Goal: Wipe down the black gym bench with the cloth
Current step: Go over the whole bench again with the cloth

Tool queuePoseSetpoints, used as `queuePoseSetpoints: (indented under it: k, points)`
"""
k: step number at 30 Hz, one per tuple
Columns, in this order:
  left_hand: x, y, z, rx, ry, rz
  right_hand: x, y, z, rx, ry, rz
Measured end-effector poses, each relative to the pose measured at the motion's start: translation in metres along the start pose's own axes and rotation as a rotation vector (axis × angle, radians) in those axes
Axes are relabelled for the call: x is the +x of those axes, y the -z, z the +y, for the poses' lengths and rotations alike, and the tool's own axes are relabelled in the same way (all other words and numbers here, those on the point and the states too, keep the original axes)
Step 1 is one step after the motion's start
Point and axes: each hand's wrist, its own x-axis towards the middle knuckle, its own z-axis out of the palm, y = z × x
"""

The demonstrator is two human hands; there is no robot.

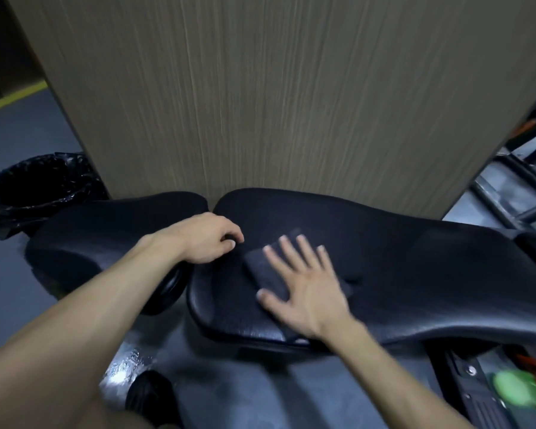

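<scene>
Bench pad [415, 274] under a flat-handed wipe, cloth pinned beneath the right palm.

Its long axis runs left to right, mostly stretching away to the right of the right hand [304, 289]. That hand lies flat, fingers spread, pressing the dark cloth [266, 267] onto the pad, gripping nothing. Just left, the left hand [208, 236] rests curled at the gap beside the seat pad [106, 230]; whether it grips is unclear. Judging by this, the right hand should sweep rightward.

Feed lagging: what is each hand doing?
Left hand: curled shut, resting on the black padded gym bench.
Right hand: open, flat on the dark folded cloth.
</scene>
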Motion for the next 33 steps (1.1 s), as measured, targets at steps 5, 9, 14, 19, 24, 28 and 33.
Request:
queuePoseSetpoints:
  k: [5, 9, 14, 19, 24, 28, 33]
  points:
    - [0.003, -0.011, 0.030, 0.058, -0.093, -0.045, -0.060, -0.003, 0.031, -0.017, 0.138, 0.058]
    - [0.000, -0.020, 0.036, 0.116, -0.083, -0.067, -0.089, 0.023, 0.156, -0.044, -0.431, 0.075]
    - [0.001, -0.017, 0.050, 0.177, -0.048, -0.100, -0.098, 0.018, 0.136, -0.077, -0.675, 0.094]
    - [0.013, -0.005, 0.063, 0.194, 0.025, -0.156, -0.108, -0.009, 0.027, -0.006, -0.168, 0.195]
    - [-0.001, -0.005, 0.053, 0.045, 0.088, -0.251, -0.126, 0.008, 0.111, -0.008, -0.236, 0.143]
    - [-0.012, -0.021, 0.039, -0.088, 0.078, -0.265, -0.136, 0.035, 0.192, -0.012, -0.700, 0.028]
    - [-0.009, -0.030, 0.034, -0.076, 0.025, -0.099, -0.097, 0.026, 0.134, -0.039, -0.547, 0.068]
